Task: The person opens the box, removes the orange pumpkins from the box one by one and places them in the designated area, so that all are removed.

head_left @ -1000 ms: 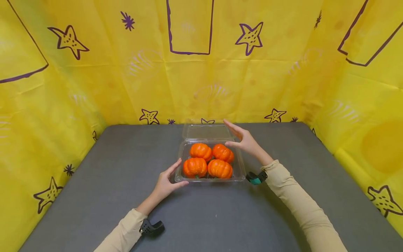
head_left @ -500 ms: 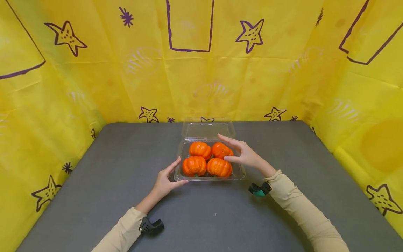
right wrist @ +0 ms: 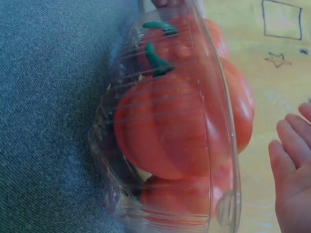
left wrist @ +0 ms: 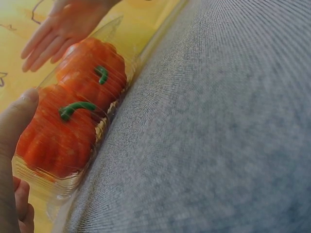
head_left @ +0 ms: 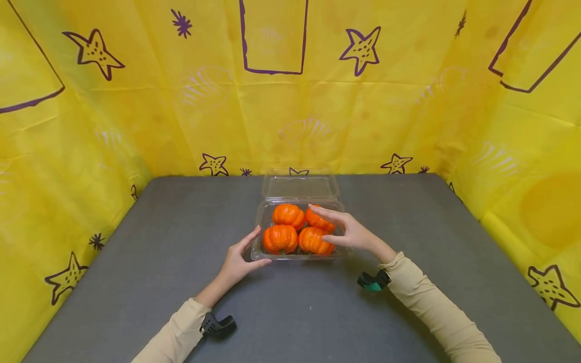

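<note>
Keeping an eye on that clear plastic container (head_left: 295,258) might be smart, since light stuff like that can skid. It's mid-table right in front of you, with four orange pumpkins inside: 10 o'clock (head_left: 288,216), 2 o'clock (head_left: 320,223), 4 o'clock (head_left: 310,242) and 8 o'clock (head_left: 279,239). Your left hand (head_left: 236,263) brackets its 8 o'clock corner, thumb and index spread wide; how hard it presses, I can't tell. Your right hand (head_left: 351,229) hovers over the 3 o'clock side, fingers spread, holding nothing.

Worst bet imo: your right wrist or thumb clips the 3 o'clock rim, and with only one corner braced the whole thing swivels or tips. The pumpkins also sit tight together, so tugging one could drag a neighbor along or roll it. Those green stems (left wrist: 77,106) look like they'd snag on the wall. And the lid (head_left: 299,187), leaning back at 12 and seemingly hinged there, could flop onto your knuckles if bumped. Clear edges are easy to misjudge, too.

Labels? I can't read any on the container or pumpkins, or any lettering on your wrist gear (head_left: 374,281). The yellow backdrop (head_left: 181,131) just has drawn starfish and outlines, no words.
</note>
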A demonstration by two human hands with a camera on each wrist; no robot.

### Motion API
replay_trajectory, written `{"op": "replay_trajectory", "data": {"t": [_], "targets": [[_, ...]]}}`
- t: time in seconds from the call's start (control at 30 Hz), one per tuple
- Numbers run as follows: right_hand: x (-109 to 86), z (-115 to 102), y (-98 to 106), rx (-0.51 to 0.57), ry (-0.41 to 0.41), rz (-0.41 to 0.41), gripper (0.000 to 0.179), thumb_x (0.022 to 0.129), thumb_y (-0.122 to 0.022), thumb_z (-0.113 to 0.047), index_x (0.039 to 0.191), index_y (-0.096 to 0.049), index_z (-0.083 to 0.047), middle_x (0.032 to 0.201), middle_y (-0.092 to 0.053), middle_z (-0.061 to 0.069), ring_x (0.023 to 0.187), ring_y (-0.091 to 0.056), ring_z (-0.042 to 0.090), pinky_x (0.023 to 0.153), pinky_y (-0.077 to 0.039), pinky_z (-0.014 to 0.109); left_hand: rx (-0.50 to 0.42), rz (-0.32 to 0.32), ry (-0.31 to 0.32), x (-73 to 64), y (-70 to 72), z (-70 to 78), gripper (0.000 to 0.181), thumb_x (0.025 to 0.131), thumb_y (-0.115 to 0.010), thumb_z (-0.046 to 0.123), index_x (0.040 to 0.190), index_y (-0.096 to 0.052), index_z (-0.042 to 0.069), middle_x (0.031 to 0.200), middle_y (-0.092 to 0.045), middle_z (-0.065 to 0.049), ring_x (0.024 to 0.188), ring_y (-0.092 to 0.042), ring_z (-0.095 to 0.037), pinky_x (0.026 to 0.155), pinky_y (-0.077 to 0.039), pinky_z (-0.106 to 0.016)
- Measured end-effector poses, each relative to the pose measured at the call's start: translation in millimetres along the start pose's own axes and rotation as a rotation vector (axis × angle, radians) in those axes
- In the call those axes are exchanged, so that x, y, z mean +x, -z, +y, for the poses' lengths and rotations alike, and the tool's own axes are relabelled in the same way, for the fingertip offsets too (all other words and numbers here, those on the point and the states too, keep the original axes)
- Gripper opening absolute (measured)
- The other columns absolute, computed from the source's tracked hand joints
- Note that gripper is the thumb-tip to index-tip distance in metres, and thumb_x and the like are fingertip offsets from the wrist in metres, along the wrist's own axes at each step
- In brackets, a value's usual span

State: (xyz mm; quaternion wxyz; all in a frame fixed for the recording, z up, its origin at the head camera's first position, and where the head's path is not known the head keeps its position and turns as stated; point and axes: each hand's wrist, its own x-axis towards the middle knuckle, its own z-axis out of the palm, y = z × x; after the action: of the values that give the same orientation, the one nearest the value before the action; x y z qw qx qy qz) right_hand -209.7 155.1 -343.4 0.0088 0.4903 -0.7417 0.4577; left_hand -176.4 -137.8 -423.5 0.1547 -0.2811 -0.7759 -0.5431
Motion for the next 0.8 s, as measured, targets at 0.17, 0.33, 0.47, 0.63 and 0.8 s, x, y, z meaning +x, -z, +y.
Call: {"op": "replay_trajectory", "data": {"t": [0.17,0.33,0.47,0.63,0.8], "targets": [[-4.5,3.4,-2.7,0.055,0.032,-0.013,0.064,0.073,-0.059,0.019,0.132,-0.037,0.007,0.134,-0.036,0.022,0.125,-0.031,0.031,0.085,-0.036,0.057,-0.001,-0.008,0.0,-0.8,-0.2,-0.2,0.071,0.06,-0.078,-0.006,0.122,-0.043,-0.017,0.125,-0.042,-0.03,0.114,-0.042,-0.039,0.093,-0.031,-0.02],[-5.1,5.2,-4.8,0.076,0.021,-0.044,0.06,0.073,-0.061,0.018,0.128,-0.037,0.015,0.131,-0.037,0.027,0.12,-0.035,0.037,0.085,-0.037,0.056,-0.004,-0.007,-0.01,-0.3,0.1,-0.2,0.071,0.06,-0.078,-0.007,0.122,-0.043,-0.017,0.125,-0.042,-0.03,0.114,-0.041,-0.04,0.093,-0.031,-0.02],[-7.7,6.5,-6.8,0.047,0.014,-0.069,0.057,0.073,-0.063,0.016,0.124,-0.038,0.019,0.128,-0.039,0.029,0.118,-0.035,0.041,0.089,-0.036,0.051,-0.002,-0.008,-0.018,-0.2,-0.2,-0.2,0.071,0.06,-0.078,-0.007,0.121,-0.043,-0.017,0.125,-0.041,-0.031,0.114,-0.041,-0.04,0.093,-0.031,-0.021],[-11.3,10.0,-7.9,0.0,0.035,-0.074,0.055,0.073,-0.064,0.014,0.124,-0.042,0.015,0.124,-0.041,0.033,0.119,-0.037,0.038,0.091,-0.038,0.042,-0.003,-0.005,-0.024,-0.3,-0.7,-0.2,0.071,0.06,-0.078,-0.008,0.121,-0.043,-0.017,0.124,-0.042,-0.031,0.113,-0.041,-0.041,0.093,-0.031,-0.021],[-10.9,12.1,-4.4,-0.026,0.011,-0.108,0.048,0.074,-0.065,0.01,0.119,-0.047,0.015,0.124,-0.042,0.032,0.117,-0.038,0.04,0.097,-0.032,0.03,0.0,-0.003,-0.029,0.5,-0.4,-0.6,0.071,0.059,-0.078,-0.008,0.121,-0.044,-0.017,0.124,-0.042,-0.031,0.113,-0.042,-0.041,0.093,-0.032,-0.021]]}}
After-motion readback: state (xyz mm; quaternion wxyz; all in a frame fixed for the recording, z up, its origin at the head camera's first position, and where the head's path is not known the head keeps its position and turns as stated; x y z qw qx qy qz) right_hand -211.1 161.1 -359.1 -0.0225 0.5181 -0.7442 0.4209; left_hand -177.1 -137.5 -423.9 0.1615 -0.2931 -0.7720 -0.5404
